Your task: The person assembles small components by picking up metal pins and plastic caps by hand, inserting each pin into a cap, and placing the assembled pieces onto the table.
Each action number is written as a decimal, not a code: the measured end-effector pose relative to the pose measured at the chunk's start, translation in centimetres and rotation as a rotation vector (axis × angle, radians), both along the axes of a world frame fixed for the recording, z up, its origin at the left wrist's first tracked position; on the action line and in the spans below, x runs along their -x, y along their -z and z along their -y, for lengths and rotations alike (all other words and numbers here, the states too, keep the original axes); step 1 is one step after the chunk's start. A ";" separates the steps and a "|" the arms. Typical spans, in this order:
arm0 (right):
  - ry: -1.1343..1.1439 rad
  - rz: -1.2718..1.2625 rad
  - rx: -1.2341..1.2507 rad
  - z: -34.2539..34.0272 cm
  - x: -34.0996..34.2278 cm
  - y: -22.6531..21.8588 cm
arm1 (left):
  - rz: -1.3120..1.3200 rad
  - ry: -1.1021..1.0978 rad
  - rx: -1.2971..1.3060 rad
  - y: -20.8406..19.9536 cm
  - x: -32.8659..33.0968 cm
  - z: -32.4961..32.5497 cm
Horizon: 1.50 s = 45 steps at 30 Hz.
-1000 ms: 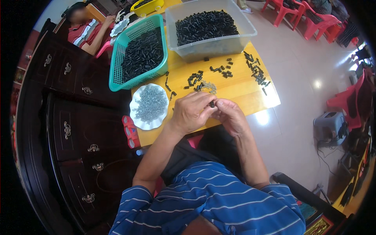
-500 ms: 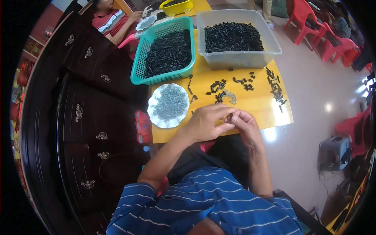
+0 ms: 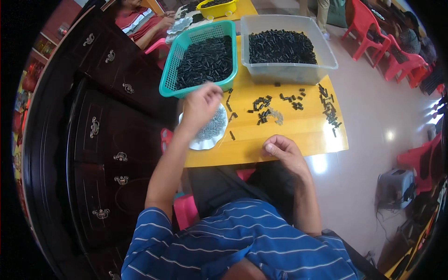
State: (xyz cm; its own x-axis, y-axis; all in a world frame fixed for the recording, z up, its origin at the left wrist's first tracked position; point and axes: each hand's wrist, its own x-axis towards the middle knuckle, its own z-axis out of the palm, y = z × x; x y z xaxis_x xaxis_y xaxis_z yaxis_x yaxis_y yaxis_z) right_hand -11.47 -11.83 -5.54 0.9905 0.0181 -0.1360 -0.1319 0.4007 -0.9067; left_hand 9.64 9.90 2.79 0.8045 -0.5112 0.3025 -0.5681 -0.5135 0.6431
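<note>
Plate [image 3: 204, 145] of small clear pieces [image 3: 215, 125] on yellow table [image 3: 252, 151], left side. Left hand [image 3: 201, 105] above it, near green basket [image 3: 169, 70], fingers curled; contents cannot be told. Right hand [image 3: 283, 153] at table's near edge, thumb and fingers drawn close; any held piece not discernible. Black tubes [image 3: 262, 103] lie loose beyond, more filling basket and clear tub [image 3: 289, 73].

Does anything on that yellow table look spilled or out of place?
Possibly. Black pieces lie strewn along the right side of the table, and some clear bits sit loose outside the plate. That looks odd because far more sit in the tub and plate, though they may be laid out deliberately.
</note>
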 end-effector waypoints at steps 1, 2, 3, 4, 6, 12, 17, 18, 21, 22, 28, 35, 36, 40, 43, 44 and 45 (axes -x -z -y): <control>-0.004 0.003 0.003 0.0 0.0 0.0 | 0.082 -0.043 0.109 -0.7 -0.9 0.1; 0.001 0.011 0.003 0.1 0.0 0.0 | 0.164 -0.085 0.217 -1.2 -1.7 0.1; 0.005 0.019 0.003 0.1 0.0 0.0 | 0.233 -0.100 0.200 -1.2 -2.3 -0.3; 0.001 0.021 0.005 0.0 -0.1 0.0 | 0.234 -0.104 0.202 -0.9 -2.1 -0.6; 0.032 0.012 0.006 0.1 0.0 0.4 | 0.245 -0.026 0.010 -1.9 0.6 0.2; 0.017 -0.125 -0.121 -0.2 0.2 -1.3 | -0.647 0.796 0.332 -7.1 13.5 3.3; 0.009 0.035 0.022 -0.2 -0.2 0.3 | -0.603 1.451 0.802 -9.4 20.1 4.8; 0.013 0.018 0.020 -0.1 -0.1 0.2 | -0.751 1.389 0.891 -10.4 21.1 4.7; 0.017 0.027 0.017 0.0 -0.2 0.3 | -1.128 1.200 1.264 -12.3 24.1 4.5; 0.015 0.017 0.014 0.2 -0.2 0.3 | -1.093 1.301 1.112 -12.0 22.9 4.0; 0.032 0.005 0.057 0.3 0.0 -0.1 | -0.728 1.456 1.020 -8.8 18.6 2.6; 0.012 0.012 0.042 -0.3 -0.2 0.1 | 0.099 0.220 -0.025 -1.0 13.2 -3.6; 0.016 0.004 0.044 -0.2 0.0 0.3 | 0.168 0.099 -0.115 1.3 12.0 -4.5; 0.000 0.025 0.039 -0.4 -0.1 0.0 | 0.183 -0.105 -0.234 3.8 8.3 -7.9; 0.017 0.010 0.035 -0.4 -0.1 0.3 | 0.226 -0.107 -0.254 4.9 7.1 -8.3; 0.011 0.012 0.039 -0.4 -0.1 0.4 | 0.229 -0.098 -0.248 4.9 7.1 -7.8; 0.005 0.015 0.044 -0.4 -0.1 0.5 | 0.200 -0.070 -0.192 5.0 7.3 -7.1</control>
